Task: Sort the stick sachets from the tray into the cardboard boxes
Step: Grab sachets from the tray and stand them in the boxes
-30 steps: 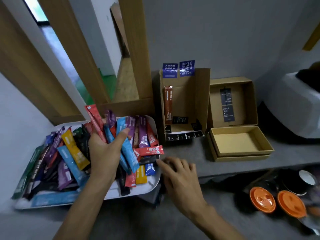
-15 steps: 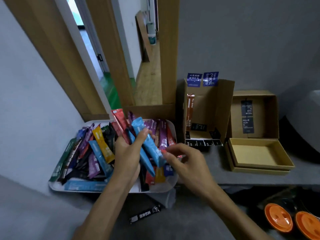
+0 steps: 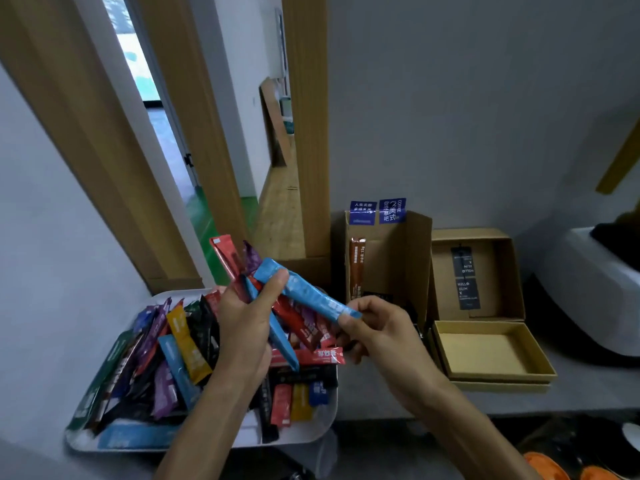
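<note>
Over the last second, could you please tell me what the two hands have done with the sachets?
The left hand lifted its bundle of sachets up off the tray. The right hand rose from the tray's edge and pinched the lower end of the light blue sachet in that bundle. The tall box, its brown sachet and the flat box stayed put.

Colourful stick sachets (image 3: 180, 341) heap the white tray (image 3: 322, 424) beside open cardboard boxes (image 3: 485, 351).

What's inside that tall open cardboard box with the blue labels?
One brown stick sachet stands upright against the tall box's back wall. The right hand hides its bottom.
</note>
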`<state>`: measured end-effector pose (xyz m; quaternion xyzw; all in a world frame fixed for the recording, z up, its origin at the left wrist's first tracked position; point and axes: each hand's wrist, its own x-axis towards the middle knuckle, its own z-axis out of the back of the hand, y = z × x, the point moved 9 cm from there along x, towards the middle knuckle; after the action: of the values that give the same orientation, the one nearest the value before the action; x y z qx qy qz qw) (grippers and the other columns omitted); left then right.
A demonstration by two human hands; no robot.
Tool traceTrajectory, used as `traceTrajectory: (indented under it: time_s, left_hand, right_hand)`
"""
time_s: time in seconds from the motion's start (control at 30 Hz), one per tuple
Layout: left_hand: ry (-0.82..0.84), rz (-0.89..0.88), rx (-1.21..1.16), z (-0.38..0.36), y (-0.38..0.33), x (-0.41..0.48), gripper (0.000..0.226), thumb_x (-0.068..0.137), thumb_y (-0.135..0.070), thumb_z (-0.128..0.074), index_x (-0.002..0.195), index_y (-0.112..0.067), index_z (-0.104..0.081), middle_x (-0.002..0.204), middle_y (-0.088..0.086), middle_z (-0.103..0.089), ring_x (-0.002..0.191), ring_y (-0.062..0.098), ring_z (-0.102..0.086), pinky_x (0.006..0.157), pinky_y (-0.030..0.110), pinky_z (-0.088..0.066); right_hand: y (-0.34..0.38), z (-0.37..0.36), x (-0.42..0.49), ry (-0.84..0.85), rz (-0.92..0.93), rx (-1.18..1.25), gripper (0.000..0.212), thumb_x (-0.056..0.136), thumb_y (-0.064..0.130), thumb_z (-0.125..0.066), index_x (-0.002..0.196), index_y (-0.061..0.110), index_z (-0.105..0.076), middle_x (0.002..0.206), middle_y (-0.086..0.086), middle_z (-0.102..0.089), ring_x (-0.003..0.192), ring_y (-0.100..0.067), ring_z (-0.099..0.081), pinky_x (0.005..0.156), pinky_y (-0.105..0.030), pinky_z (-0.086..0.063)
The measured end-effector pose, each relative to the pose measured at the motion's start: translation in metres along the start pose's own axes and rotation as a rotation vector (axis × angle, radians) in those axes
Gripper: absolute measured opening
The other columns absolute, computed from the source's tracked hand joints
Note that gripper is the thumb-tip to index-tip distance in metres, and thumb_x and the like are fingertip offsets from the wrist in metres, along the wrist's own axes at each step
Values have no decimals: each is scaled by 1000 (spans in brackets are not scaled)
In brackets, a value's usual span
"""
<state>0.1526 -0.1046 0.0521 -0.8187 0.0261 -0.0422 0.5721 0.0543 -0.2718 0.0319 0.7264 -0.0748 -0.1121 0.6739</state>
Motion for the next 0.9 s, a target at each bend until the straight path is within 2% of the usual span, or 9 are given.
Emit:
traceTrajectory:
  time_s: [0.17,0.33,0.4,0.5,0.6,0.67,0.73,0.8,0.9]
  left_hand:
    - [-19,35,18,-14,4,4,17,74,-21,-79,89,-21,-71,91,7,-73,95,31,-71,92,55,-55]
    - [22,26,73,-34,1,9,28,73,-25,-79,98,-15,-71,92,6,-75,97,29,-71,95,56,-53]
    - [39,46,53,-41,4,11,33,72,-33,-78,100,-16,-70,94,7,-75,94,28,-72,87,49,-58]
    - [30,63,-35,-44,4,14,21,86,-35,-68,97,-18,-66,81,4,-72,71,17,-69,62,30,-59]
    - [21,48,-22,-40,3,19,17,92,-36,-63,101,-21,-62,83,-1,-73,70,12,-65,67,31,-54]
    - [24,40,9,-38,5,19,17,92,-36,-63,98,-21,-62,82,-1,-72,72,13,-65,69,33,-52]
    - [16,30,31,-36,7,17,16,93,-34,-63,96,-19,-63,80,1,-71,72,15,-64,70,34,-53]
    - [13,31,54,-33,8,15,17,93,-34,-63,95,-17,-63,80,2,-71,73,16,-64,71,35,-54]
    - [26,61,81,-28,12,12,27,91,-39,-64,102,-14,-64,85,5,-71,78,18,-66,76,39,-54]
  right_hand:
    - [0,26,7,-81,18,123,16,95,12,-64,111,9,-64,92,-8,-74,77,-15,-70,63,-24,-54]
    - [9,35,13,-50,67,-102,19,91,22,-68,110,21,-66,96,1,-75,77,-12,-71,63,-23,-53]
    - [5,36,16,-24,37,-56,16,93,22,-67,108,19,-69,93,-3,-75,75,-9,-68,62,-21,-50]
    - [-18,45,23,-125,-17,110,19,93,22,-65,110,13,-68,100,-9,-75,84,-14,-68,67,-27,-49]
    - [-47,57,43,-244,-64,253,26,93,29,-62,113,12,-63,110,-12,-72,93,-20,-66,76,-38,-54]
    - [-58,64,62,-324,-80,124,23,95,32,-61,110,14,-63,109,-12,-69,91,-20,-65,79,-39,-55]
    - [-66,73,80,-459,-117,2,17,100,30,-56,111,17,-58,102,-4,-66,82,-11,-63,67,-25,-52]
    - [-70,76,94,-540,-149,-127,20,103,32,-50,113,16,-55,95,1,-63,78,-7,-63,61,-22,-52]
    - [-73,76,109,-475,-190,-534,23,102,29,-50,120,17,-57,101,1,-64,85,-10,-66,70,-28,-58]
